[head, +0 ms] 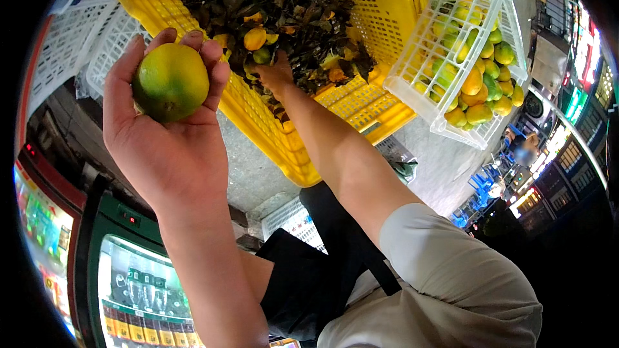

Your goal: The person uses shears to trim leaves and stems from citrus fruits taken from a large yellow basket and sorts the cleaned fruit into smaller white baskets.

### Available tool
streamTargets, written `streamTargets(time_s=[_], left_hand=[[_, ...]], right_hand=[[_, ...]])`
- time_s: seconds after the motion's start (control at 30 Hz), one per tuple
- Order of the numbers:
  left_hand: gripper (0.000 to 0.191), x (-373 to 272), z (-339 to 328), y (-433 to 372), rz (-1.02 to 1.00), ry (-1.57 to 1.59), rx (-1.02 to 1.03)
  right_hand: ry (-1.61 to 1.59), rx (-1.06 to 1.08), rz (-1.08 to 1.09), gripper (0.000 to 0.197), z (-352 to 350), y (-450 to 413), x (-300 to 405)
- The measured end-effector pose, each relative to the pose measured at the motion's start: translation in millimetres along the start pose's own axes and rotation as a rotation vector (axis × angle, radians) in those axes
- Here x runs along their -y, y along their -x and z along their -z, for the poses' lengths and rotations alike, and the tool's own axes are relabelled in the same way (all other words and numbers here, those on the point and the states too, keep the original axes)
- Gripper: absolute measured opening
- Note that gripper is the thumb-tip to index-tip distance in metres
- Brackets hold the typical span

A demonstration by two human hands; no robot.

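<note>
My left hand (179,154) is raised, palm up, with its fingers curled around a green-and-yellow citrus fruit (171,82). My right hand (276,77) reaches down into a large yellow plastic crate (261,130). Dark, dried leaves (309,24) fill much of that crate, with several citrus fruits among them. Beside my right fingers are a small green citrus fruit (262,55) and an orange-yellow one (255,38). Leaves and the hand itself hide its fingertips, so any grip there is unclear.
A translucent plastic basket (394,84) of green and yellow citrus stands to the right. White plastic crates (67,48) are at the left. Glass-door drinks coolers (140,246) stand lower left. Blue chairs (478,186) and a person (524,150) are farther off.
</note>
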State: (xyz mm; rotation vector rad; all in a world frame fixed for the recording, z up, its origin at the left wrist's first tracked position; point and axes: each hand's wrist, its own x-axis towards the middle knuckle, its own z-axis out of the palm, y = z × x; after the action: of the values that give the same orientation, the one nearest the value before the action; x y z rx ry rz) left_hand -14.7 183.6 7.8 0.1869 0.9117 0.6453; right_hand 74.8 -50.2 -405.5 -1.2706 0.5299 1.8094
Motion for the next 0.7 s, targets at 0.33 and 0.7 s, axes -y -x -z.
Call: streamTargets(time_s=[0.33, 0.7], left_hand=[[0.03, -2.2, -1.5, 7.1, -0.175, -0.782, -0.098], [0.068, 50.8, -27.8, 23.3, -0.304, -1.448, 0.435]], right_hand=[[0.082, -0.218, 0.498, 0.067, -128.4, 238.1, 63.1], [0.358, -0.195, 0.885, 0.073, -162.6, 345.1, 107.0]])
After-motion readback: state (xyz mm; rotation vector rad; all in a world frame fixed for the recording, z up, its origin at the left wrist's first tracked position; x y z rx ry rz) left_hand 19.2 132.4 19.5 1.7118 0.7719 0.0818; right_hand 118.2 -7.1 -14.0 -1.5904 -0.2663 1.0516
